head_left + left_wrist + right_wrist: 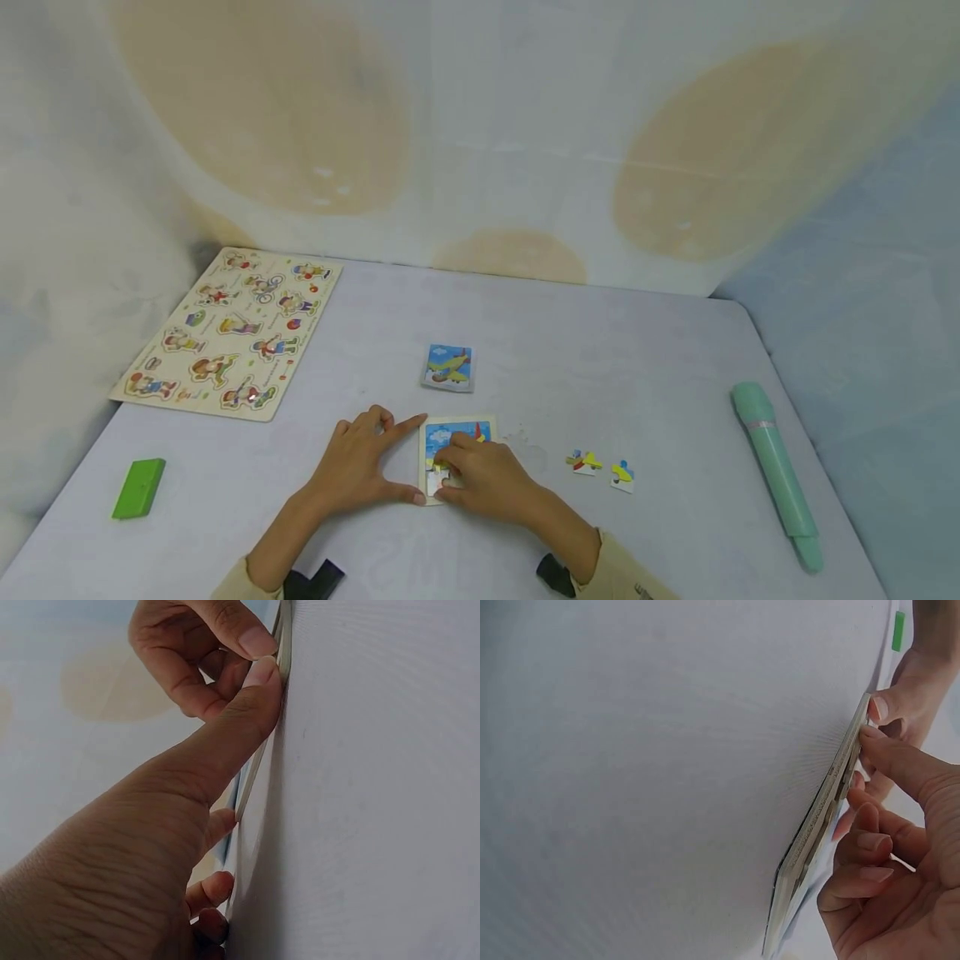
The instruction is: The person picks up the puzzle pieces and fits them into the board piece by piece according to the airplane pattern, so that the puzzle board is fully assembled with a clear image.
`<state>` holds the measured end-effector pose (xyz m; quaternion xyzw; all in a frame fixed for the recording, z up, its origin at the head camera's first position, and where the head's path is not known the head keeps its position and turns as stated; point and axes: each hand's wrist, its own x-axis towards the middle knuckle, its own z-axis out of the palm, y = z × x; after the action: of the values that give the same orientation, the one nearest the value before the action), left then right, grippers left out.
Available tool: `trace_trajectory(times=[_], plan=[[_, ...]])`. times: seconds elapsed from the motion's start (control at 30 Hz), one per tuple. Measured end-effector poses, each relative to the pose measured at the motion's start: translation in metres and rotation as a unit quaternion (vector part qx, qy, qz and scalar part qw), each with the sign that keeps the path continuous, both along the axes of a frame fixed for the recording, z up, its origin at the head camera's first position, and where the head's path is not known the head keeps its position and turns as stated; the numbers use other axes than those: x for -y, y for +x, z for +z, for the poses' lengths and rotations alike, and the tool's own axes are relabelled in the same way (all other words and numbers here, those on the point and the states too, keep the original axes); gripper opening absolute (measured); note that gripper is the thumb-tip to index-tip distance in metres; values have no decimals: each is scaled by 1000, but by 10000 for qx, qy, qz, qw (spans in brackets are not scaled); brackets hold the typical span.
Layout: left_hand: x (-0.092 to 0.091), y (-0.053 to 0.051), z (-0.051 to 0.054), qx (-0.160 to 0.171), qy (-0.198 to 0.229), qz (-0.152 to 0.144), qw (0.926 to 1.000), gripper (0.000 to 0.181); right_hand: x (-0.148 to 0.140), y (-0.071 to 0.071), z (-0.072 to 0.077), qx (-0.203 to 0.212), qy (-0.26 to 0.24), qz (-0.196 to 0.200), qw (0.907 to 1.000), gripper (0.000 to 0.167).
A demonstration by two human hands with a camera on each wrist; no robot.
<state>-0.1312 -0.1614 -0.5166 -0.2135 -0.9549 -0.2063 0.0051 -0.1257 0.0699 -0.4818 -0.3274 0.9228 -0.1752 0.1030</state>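
A small framed jigsaw puzzle (459,431) with a blue picture lies at the front middle of the table. My left hand (357,467) braces its left side, thumb at the near corner and index fingertip at the far corner, both stretched out. In the left wrist view, the left thumb (259,682) presses the frame's edge. Over the puzzle's near part, my right hand (491,479) has thumb and bent index finger around a yellow-and-white puzzle piece (437,478), partly hidden. Two loose puzzle pieces (584,462) (622,476) lie to the right.
Beyond the puzzle lies a small airplane picture card (448,367). A large board of cartoon figures (232,333) sits at the back left, with a green block (138,488) nearer. A mint-green tube-shaped object (777,475) lies along the right side. White cloth walls (517,167) enclose the table.
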Motion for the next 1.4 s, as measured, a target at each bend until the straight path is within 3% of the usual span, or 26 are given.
trace_trajectory(times=[0.47, 0.73, 1.07, 1.23, 1.4], plan=[[0, -2, -3, -7, -38, 12, 10000, 106, -4, 2, 3, -151, 122, 44, 9998, 44], [-2, -3, -2, 10, -133, 25, 9999, 105, -24, 14, 4, -115, 529, 457, 9975, 47], [-2, -3, -2, -9, -149, 38, 9999, 105, -25, 19, -1, -585, 848, 756, 9918, 49], [-1, -1, -3, 2, -105, 46, 9999, 106, -25, 19, 0, -393, 607, 595, 9956, 51], [0, 0, -3, -3, -79, 53, 10000, 106, -34, 17, 4, -219, 13, 87, 9997, 56]])
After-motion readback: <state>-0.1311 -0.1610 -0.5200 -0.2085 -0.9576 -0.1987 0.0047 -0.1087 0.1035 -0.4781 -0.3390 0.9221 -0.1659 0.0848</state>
